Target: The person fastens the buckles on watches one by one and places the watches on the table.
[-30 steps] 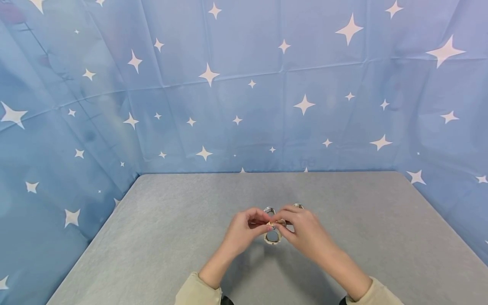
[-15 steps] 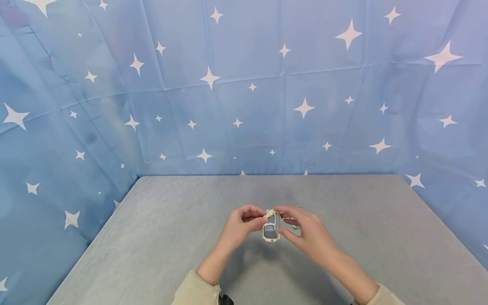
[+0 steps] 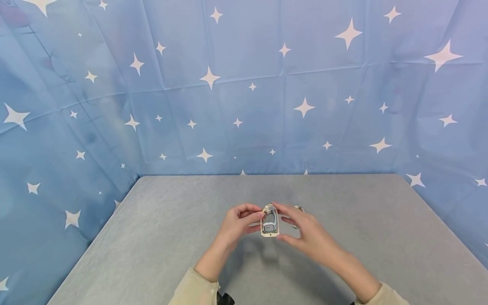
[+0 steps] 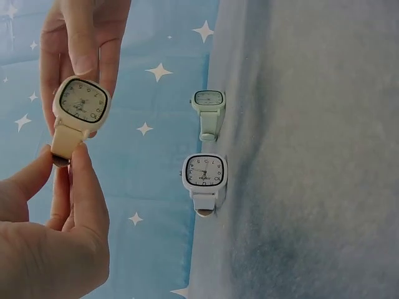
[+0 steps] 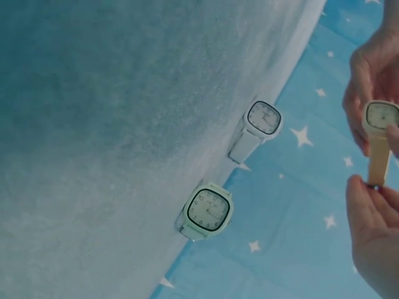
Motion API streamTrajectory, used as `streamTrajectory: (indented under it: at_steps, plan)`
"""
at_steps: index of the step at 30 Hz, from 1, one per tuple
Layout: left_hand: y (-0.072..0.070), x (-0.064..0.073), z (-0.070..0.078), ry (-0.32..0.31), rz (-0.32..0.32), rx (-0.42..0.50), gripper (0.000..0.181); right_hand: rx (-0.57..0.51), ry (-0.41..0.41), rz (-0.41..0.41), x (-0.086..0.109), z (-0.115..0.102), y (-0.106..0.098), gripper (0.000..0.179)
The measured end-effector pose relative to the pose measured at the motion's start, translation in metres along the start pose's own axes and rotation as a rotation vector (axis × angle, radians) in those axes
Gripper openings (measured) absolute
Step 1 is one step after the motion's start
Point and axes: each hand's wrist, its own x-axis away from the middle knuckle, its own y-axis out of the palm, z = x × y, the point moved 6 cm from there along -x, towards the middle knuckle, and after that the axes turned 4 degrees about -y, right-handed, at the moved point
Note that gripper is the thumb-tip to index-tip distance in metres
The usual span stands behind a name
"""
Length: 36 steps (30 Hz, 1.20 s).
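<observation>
A wristwatch with a cream case (image 4: 82,101) and a pale yellow strap (image 4: 65,141) is held above the table, its strap closed into a loop. In the head view I look into that loop, with the grey caseback (image 3: 269,228) at the bottom. My left hand (image 3: 234,223) pinches the strap on its left side. My right hand (image 3: 306,225) has an index fingertip at the strap's top and the thumb against the case's lower right edge. The dial points away from the head camera; the left wrist view shows it.
On the grey table (image 3: 190,199) stand a white watch (image 4: 204,172) and a mint green watch (image 5: 209,210), side by side with dials toward the wrist cameras. My right hand partly covers the green one in the head view. A blue starred curtain (image 3: 248,101) rises behind the table.
Both hands pinched together at the strap; the right fingers have since spread apart to the loop's top and bottom. The watch has risen slightly and tilted, its loop now opening toward the head camera.
</observation>
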Motion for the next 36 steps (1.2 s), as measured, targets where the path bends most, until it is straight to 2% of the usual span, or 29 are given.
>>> streamTrajectory:
  at_steps: [4, 10, 19, 24, 26, 32, 36]
  plan:
    - [-0.001, 0.0, -0.001, -0.014, 0.004, 0.004, 0.016, 0.024, -0.003, 0.012, -0.003, 0.0, 0.0, 0.075]
    - [-0.003, 0.001, 0.0, -0.027, -0.001, 0.046, 0.01, 0.015, 0.045, 0.018, -0.007, 0.003, 0.001, 0.067]
    - [-0.005, 0.003, 0.004, -0.027, -0.071, 0.087, 0.041, -0.062, 0.145, 0.031, -0.015, 0.013, 0.004, 0.062]
    - [-0.006, 0.003, 0.008, 0.023, -0.116, 0.05, 0.049, -0.072, 0.19, 0.051, -0.02, 0.016, 0.007, 0.06]
    - [-0.008, 0.002, 0.009, 0.048, -0.1, 0.015, 0.048, -0.08, 0.217, 0.053, -0.023, 0.018, 0.008, 0.059]
    - [-0.019, -0.003, 0.012, 0.092, 0.017, -0.054, 0.043, -0.104, 0.326, 0.094, -0.035, 0.024, 0.017, 0.046]
    - [-0.027, -0.007, 0.015, 0.121, 0.062, -0.094, 0.041, -0.119, 0.361, 0.125, -0.043, 0.028, 0.025, 0.041]
